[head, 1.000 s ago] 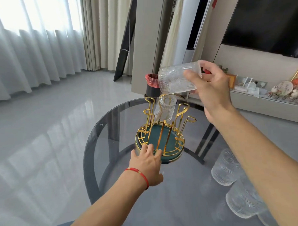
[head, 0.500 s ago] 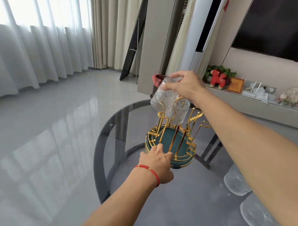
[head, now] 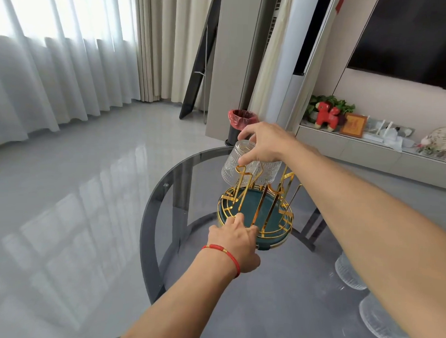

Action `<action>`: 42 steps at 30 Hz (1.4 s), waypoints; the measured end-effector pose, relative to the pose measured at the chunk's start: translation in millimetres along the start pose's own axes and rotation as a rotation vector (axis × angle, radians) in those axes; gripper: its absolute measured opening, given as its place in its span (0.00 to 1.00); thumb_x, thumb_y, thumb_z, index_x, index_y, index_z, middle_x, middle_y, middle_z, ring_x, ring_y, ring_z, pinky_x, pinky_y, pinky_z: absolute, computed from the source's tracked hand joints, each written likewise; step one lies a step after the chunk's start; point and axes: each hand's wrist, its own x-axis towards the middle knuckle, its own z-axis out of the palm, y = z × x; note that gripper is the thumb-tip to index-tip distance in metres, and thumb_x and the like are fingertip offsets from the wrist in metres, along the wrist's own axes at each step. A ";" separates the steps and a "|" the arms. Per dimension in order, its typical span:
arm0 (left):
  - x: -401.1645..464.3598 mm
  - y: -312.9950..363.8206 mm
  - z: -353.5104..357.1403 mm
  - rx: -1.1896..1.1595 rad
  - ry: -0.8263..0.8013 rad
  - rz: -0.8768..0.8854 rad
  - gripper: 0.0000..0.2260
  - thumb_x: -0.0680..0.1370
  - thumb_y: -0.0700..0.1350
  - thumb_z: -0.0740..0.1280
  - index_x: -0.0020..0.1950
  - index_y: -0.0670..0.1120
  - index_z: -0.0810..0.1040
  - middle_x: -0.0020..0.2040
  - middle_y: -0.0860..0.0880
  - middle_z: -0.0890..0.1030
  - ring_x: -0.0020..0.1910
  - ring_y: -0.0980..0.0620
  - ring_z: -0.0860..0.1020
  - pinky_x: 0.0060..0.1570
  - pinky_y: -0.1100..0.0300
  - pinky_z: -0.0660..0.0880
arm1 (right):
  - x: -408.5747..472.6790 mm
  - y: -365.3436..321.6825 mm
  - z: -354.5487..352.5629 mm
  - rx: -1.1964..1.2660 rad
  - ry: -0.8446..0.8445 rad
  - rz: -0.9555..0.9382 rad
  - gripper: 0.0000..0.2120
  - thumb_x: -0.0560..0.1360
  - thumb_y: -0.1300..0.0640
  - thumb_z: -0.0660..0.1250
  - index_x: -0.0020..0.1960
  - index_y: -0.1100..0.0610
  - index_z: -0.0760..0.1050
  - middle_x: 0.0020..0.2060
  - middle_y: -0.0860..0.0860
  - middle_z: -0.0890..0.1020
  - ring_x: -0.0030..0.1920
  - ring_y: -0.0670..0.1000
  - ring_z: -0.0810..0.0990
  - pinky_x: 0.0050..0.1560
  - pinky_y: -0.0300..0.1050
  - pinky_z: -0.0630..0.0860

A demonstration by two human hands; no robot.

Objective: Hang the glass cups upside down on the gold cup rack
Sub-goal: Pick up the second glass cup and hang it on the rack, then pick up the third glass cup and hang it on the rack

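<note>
a: where does the cup (head: pixel 238 167) stand?

b: it is upside down in the right hand (head: pixel 265 145), fingers curled round its base, its mouth lowered over a gold prong at the far left of the rack (head: pixel 255 215). another cup (head: pixel 267 173) hangs just beside it, apparently touching.

a: and the left hand (head: pixel 236 241)?

b: it rests on the rack's near rim, fingers on the wire, seemingly steadying it. whether it grips or only presses, one cannot tell.

a: what could go wrong?

b: glass may knock glass if the cup swings. if the prong is not well inside the mouth, the cup could tip off onto the table (head: pixel 275 297) on release. three more cups (head: pixel 349 274) wait at the right, near the forearm's sweep.
</note>
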 end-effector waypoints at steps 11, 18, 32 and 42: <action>3.6 -1.6 7.0 0.043 0.047 0.001 0.25 0.82 0.58 0.63 0.77 0.53 0.66 0.68 0.43 0.69 0.68 0.42 0.70 0.61 0.41 0.75 | -14.7 -1.2 7.7 -0.361 0.090 -0.161 0.32 0.75 0.33 0.70 0.76 0.40 0.71 0.68 0.51 0.81 0.69 0.58 0.77 0.63 0.57 0.72; 5.2 12.2 4.9 0.029 0.153 -0.054 0.23 0.82 0.64 0.59 0.67 0.50 0.77 0.61 0.44 0.76 0.60 0.43 0.76 0.57 0.44 0.76 | -64.2 15.4 14.2 -0.132 0.262 -0.237 0.23 0.83 0.42 0.61 0.73 0.51 0.76 0.72 0.53 0.79 0.72 0.56 0.74 0.73 0.58 0.66; 1.4 78.7 25.4 -0.313 0.418 0.263 0.16 0.81 0.50 0.66 0.68 0.50 0.76 0.59 0.48 0.80 0.59 0.49 0.78 0.58 0.51 0.78 | -286.0 135.4 44.0 0.117 0.544 0.308 0.13 0.76 0.58 0.72 0.59 0.58 0.83 0.59 0.54 0.84 0.61 0.60 0.79 0.65 0.54 0.73; -5.2 97.3 43.7 -0.454 0.412 0.296 0.16 0.80 0.45 0.68 0.67 0.51 0.77 0.55 0.52 0.79 0.53 0.54 0.77 0.53 0.58 0.78 | -267.9 143.3 57.5 -0.286 0.038 0.486 0.35 0.78 0.37 0.60 0.79 0.55 0.60 0.62 0.60 0.79 0.74 0.63 0.67 0.78 0.72 0.38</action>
